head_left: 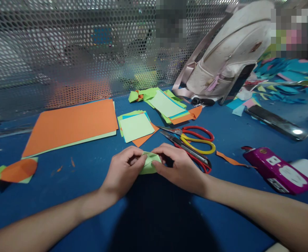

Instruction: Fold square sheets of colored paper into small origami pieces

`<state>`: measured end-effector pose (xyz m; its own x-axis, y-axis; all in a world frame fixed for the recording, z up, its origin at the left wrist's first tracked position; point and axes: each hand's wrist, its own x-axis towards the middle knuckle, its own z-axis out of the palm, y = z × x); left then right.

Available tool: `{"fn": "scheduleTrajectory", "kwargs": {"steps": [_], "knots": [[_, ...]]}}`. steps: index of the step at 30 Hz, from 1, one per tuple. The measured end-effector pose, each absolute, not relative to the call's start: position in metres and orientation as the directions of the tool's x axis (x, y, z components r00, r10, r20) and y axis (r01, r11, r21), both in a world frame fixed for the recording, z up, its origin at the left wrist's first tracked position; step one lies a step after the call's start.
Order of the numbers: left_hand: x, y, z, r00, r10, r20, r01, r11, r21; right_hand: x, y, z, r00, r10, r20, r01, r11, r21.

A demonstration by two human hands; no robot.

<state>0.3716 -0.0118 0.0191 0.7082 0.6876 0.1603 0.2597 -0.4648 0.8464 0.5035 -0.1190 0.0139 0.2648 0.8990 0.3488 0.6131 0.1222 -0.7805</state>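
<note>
Between my two hands is a small piece of folded light green paper point(149, 167), low over the blue table. My left hand point(124, 168) pinches its left side between thumb and fingers. On the right side, my right hand point(178, 166) grips the same paper, thumb in front and fingers behind. Some of the fingertips are hidden behind the paper. Just beyond my hands lies a stack of square coloured paper point(136, 127), light green on top. Red- and yellow-handled scissors point(198, 143) lie close to my right hand.
Large orange sheets point(75, 124) lie at the left, with round paper cutouts point(18, 170) nearer me. A second paper pile point(168, 105) sits at the back. A pale backpack point(230, 52) leans on the perforated metal screen point(77, 63). A purple device point(277, 171) is at right.
</note>
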Motion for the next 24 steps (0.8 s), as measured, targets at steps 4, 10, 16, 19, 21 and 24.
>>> {"fn": "scheduleTrajectory", "kwargs": {"steps": [4,10,16,19,21,24], "knots": [[0.371,-0.012,0.015,0.700,0.699,0.146,0.232,-0.416,0.879,0.501,-0.118,0.010,0.303,0.866,0.398,0.666,0.107,-0.738],[0.372,-0.014,0.013,0.730,0.654,0.199,0.157,-0.444,0.882,0.500,-0.117,0.008,0.278,0.856,0.436,0.704,0.127,-0.699],[0.371,-0.016,0.015,0.765,0.610,0.209,0.134,-0.468,0.874,0.500,-0.115,0.005,0.313,0.851,0.421,0.693,0.098,-0.714],[0.370,-0.017,0.013,0.786,0.570,0.239,0.096,-0.494,0.864,0.499,-0.114,0.002,0.323,0.839,0.437,0.673,0.120,-0.729],[0.369,-0.018,0.011,0.790,0.558,0.254,0.074,-0.497,0.864,0.499,-0.113,0.000,0.319,0.829,0.460,0.673,0.143,-0.726],[0.369,-0.018,0.007,0.790,0.558,0.252,0.073,-0.495,0.866,0.498,-0.112,-0.002,0.312,0.821,0.479,0.677,0.161,-0.718]]}}
